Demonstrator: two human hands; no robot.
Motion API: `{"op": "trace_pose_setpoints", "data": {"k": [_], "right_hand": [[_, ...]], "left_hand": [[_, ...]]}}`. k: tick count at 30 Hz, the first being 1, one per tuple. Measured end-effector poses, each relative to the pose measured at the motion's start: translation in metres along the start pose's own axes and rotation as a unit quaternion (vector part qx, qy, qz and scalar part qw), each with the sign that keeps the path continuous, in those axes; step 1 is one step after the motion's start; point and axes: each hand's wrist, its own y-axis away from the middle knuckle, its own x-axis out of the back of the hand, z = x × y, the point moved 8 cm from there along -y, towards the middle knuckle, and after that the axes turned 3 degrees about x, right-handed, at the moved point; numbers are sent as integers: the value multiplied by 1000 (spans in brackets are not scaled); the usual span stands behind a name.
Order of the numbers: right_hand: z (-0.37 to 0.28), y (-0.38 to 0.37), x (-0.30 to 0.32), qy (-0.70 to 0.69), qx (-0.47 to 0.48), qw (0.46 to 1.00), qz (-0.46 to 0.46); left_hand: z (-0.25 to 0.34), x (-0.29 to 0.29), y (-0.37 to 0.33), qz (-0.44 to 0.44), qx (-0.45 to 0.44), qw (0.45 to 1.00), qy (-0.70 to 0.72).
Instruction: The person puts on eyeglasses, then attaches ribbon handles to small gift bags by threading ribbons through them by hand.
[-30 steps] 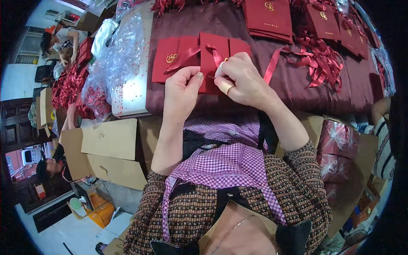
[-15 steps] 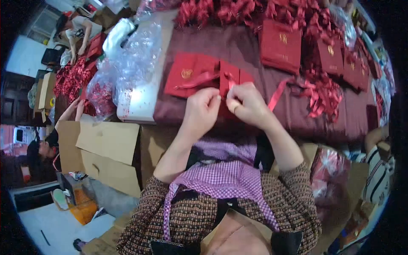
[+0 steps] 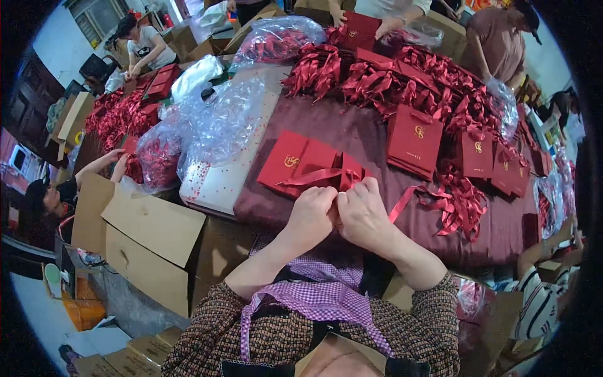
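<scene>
L hand [image 3: 312,212]: curled in, now touching R hand [image 3: 363,212]
R hand: same; can't tell either's hold
Red bag [image 3: 294,157]: mid-frame; work prob. ongoing

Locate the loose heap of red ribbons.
In the head view, the ribbon heap lies on the maroon cloth, right of the right hand and just below the stacked red bags.
</scene>
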Motion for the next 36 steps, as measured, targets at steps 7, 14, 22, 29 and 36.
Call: {"op": "trace_pose_setpoints", "data": {"k": [7,14,22,29,36], "right_hand": [[46,8,-12,-365,-227,901,-63],[31,5,16,-219,-86,972,17],[21,23,18,-309,-109,945,-12],[21,30,18,-347,-100,932,-19],[19,39,-3,-406,-121,905,-32]], "left_hand": [[9,2,3,12,-46,999,22],[5,9,4,-79,1,987,144],[-1,8,5,-150,8,975,162],[-2,3,9,-209,-19,955,208],[-3,1,13,-229,-24,945,233]]}}
